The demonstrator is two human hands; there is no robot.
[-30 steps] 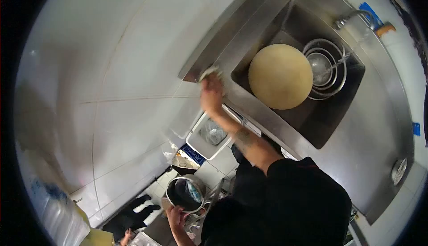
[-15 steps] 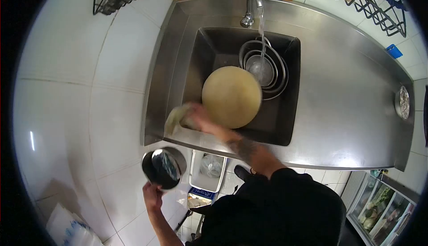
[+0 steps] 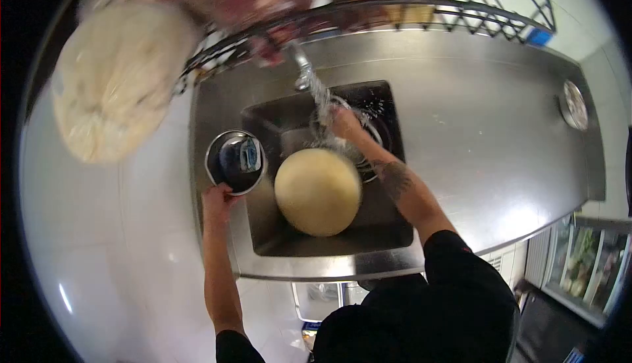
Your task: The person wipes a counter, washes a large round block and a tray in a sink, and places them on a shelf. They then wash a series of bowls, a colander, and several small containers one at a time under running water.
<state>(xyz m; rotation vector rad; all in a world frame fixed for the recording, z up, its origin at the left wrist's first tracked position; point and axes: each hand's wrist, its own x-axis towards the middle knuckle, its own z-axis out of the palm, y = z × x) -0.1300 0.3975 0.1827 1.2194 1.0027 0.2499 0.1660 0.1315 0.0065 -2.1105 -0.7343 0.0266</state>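
Observation:
My left hand (image 3: pixel 219 200) grips the near rim of a shiny metal bowl (image 3: pixel 224 149), held over the left side of the sink. My right hand (image 3: pixel 343 123) reaches into the running water below the faucet (image 3: pixel 301 73), above round metal bowls (image 3: pixel 376 136) nested in the sink. Splashing and motion blur hide its fingers and whatever they may hold. Near my right forearm, a large, smooth, pale yellow round object (image 3: pixel 318 193) rests in the sink basin (image 3: pixel 329 248), between me and the nested bowls.
A black wire rack (image 3: pixel 454 6) crosses above the sink, with bagged reddish items. At upper left hangs a big, pale, plastic-wrapped bundle (image 3: pixel 118 83). A small metal bowl (image 3: pixel 574 105) stands at the steel counter's (image 3: pixel 487 139) right end. A glass-front fridge (image 3: pixel 589 258) is lower right.
My left hand has raised the metal bowl from beside the counter to over the sink's left side. My right hand has gone from the front-left edge, where it held a yellowish cloth, into the water.

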